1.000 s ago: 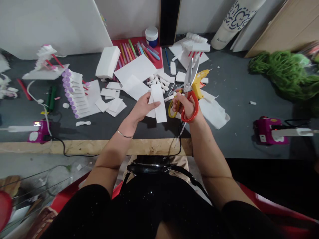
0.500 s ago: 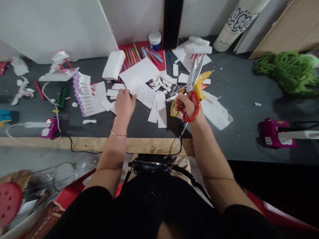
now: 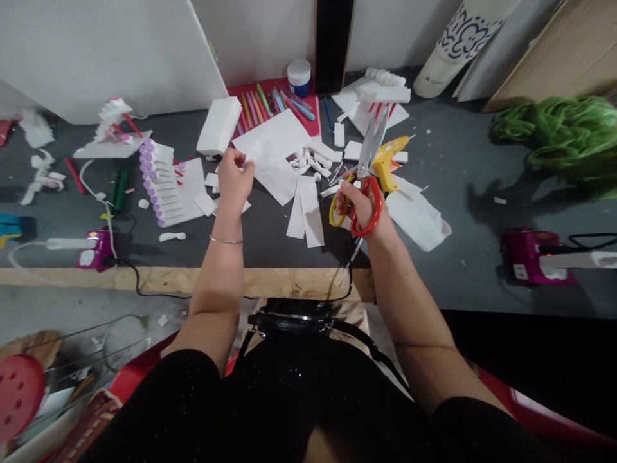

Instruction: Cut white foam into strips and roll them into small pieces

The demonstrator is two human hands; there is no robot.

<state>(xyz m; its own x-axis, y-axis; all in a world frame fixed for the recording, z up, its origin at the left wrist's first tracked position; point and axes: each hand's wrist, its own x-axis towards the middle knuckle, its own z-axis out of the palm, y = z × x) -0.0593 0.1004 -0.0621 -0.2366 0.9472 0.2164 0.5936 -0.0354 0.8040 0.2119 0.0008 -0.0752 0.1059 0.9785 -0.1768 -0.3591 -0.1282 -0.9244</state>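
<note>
- Right hand (image 3: 359, 200): grip clamped on scissors (image 3: 370, 151), one handle loop red, the other yellow. Blades slightly parted, aimed away from the person, above the worktop (image 3: 472, 193).
- Left hand (image 3: 234, 177): fingers curled, palm down, at the left edge of some white sheets (image 3: 274, 170). From here I cannot tell whether its grip is closed on anything. Thin bracelet (image 3: 225, 241) at the wrist.
- Between the hands: two white strips (image 3: 312, 212) flat on the worktop, close at their far ends, spread at the near ends.
- Just beyond the strips: a heap of small white pieces (image 3: 303, 159).
- Beside the scissors, to the right: a yellow glue gun (image 3: 384, 162); nearer the person, a crumpled white sheet (image 3: 419, 222).
- Past the left hand: a white block (image 3: 219, 125). Markers (image 3: 258, 106) lie on a red sheet (image 3: 313, 125), a white-and-blue jar (image 3: 299, 77) at its far edge.
- Left: a stepped white piece with lilac ends (image 3: 161, 186); behind it, a small white model on a base (image 3: 113, 125), red sticks showing.
- Far right: tangled green yarn (image 3: 554, 141); nearer the person, a purple power adapter (image 3: 535, 257).
</note>
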